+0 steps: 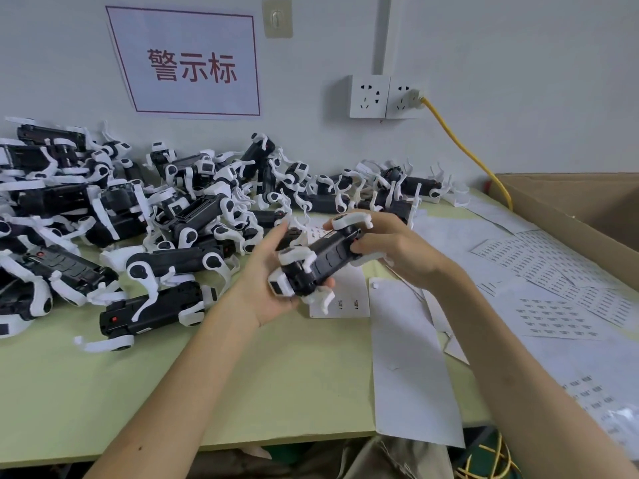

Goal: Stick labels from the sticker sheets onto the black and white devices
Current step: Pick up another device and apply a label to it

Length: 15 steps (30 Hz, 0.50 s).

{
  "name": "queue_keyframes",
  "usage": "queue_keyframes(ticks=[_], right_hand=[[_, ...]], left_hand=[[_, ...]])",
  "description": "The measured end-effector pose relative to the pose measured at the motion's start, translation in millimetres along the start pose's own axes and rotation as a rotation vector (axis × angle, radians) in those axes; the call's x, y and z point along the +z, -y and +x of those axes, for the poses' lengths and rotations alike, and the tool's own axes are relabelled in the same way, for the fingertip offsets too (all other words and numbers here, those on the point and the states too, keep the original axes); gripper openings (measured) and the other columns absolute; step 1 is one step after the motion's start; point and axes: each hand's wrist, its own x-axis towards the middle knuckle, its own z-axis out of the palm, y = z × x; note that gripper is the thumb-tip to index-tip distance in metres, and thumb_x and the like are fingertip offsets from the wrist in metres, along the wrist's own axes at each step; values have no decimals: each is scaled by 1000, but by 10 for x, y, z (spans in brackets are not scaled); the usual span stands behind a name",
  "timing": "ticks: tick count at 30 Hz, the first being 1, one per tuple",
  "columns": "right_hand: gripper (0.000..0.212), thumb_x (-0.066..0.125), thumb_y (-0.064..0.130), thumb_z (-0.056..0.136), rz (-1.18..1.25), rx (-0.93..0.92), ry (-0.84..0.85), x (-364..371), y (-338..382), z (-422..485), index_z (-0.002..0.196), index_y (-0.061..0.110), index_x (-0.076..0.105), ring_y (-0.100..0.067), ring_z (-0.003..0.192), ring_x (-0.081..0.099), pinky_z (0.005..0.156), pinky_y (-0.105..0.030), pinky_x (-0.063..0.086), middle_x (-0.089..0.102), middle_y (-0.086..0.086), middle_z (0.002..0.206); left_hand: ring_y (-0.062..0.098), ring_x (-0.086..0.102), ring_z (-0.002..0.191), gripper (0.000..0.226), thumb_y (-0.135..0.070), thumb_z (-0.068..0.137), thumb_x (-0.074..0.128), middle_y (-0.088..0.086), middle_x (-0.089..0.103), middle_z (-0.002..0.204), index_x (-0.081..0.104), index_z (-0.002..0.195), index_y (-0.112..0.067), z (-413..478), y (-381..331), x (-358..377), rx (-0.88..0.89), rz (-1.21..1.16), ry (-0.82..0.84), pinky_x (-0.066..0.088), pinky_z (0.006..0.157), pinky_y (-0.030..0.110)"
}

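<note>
**Step in hand:** One device [321, 261] is held clear of the table [242, 375], just right of frame centre, black underside up. The label is judged to be going on or being checked.

**Hands:** The left hand [273, 271], at 8 o'clock of the device, cradles the near end with its fingers curled beneath. The right hand [397, 247], at 2 o'clock, grips the far end with its fingertips bent onto the black body. A small pale strip shows there, too small to tell whether it is a label.

**Surroundings:** A sticker sheet [349, 302] lies directly below the device. More sheets [553, 271] lie at 3 o'clock, and the pile of devices [121, 216] at 9 o'clock.

**Next move:** Judged to call for pressing the label flat, setting this unit aside and peeling a fresh label from the sheet below.
</note>
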Motion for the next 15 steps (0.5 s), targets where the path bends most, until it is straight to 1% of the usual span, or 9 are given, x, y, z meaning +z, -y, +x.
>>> queue_keyframes(ticks=[2, 3, 4, 5, 6, 8, 10, 13, 15], right_hand=[[22, 64, 10, 82, -51, 3, -46, -110, 30, -13, 103, 14, 71, -19, 91, 67, 77, -31, 55, 70, -13, 102], [21, 69, 14, 83, -92, 27, -63, -178, 45, -24, 103, 7, 67, -20, 86, 66, 74, -32, 54, 68, -20, 100], [27, 72, 18, 84, -120, 55, -74, -234, 53, -38, 105, 3, 65, -20, 81, 66, 69, -30, 53, 66, -25, 98], [30, 74, 21, 85, -130, 96, -67, -271, 59, -44, 106, 2, 64, -19, 76, 66, 66, -28, 53, 67, -23, 93], [28, 73, 22, 87, -112, 137, -64, -306, 45, -59, 107, 4, 66, -17, 71, 66, 63, -25, 54, 68, -15, 86], [15, 68, 21, 94, 2, 208, -112, -357, 49, -96, 104, 9, 69, -15, 66, 66, 59, -24, 55, 69, -1, 79], [15, 60, 21, 102, 181, 263, -249, -475, 41, -125, 100, 10, 69, -15, 65, 67, 58, -23, 56, 73, -4, 82], [18, 59, 22, 103, 453, 299, -543, -873, 70, -225, 100, 7, 67, -18, 67, 70, 59, -24, 58, 71, -11, 90], [20, 63, 19, 101, 630, 223, -799, -1193, 96, -346, 107, 1, 66, -22, 80, 72, 64, -26, 60, 69, -14, 105]], left_hand=[[34, 69, 60, 53, -52, 104, 43, 24, 72, 86, 60, 106, -2, 15, -3, -19, 88, -150, -72, 60, 51, 35], [33, 71, 61, 54, -51, 106, 40, 24, 72, 85, 59, 105, 0, 32, -7, -39, 151, -194, -111, 61, 51, 35], [32, 72, 63, 54, -49, 107, 39, 24, 71, 84, 60, 102, 0, 57, -21, -60, 214, -209, -148, 61, 53, 35], [32, 74, 65, 52, -47, 107, 39, 23, 72, 83, 60, 99, -1, 79, -33, -77, 266, -188, -181, 62, 55, 35], [32, 74, 66, 48, -45, 107, 39, 21, 72, 83, 60, 98, -2, 104, -34, -87, 298, -124, -215, 62, 56, 35], [34, 75, 68, 41, -38, 108, 38, 18, 75, 89, 62, 104, -5, 162, -11, -77, 330, 97, -293, 62, 58, 35], [32, 76, 70, 35, -30, 108, 41, 17, 78, 97, 66, 109, -5, 218, 39, -59, 356, 308, -337, 62, 59, 32], [23, 75, 71, 25, -19, 105, 49, 11, 79, 95, 71, 101, -9, 249, 102, -58, 401, 530, -331, 59, 58, 26], [16, 74, 71, 27, -16, 106, 48, 4, 79, 94, 72, 96, -13, 266, 139, -72, 450, 676, -332, 56, 60, 22]])
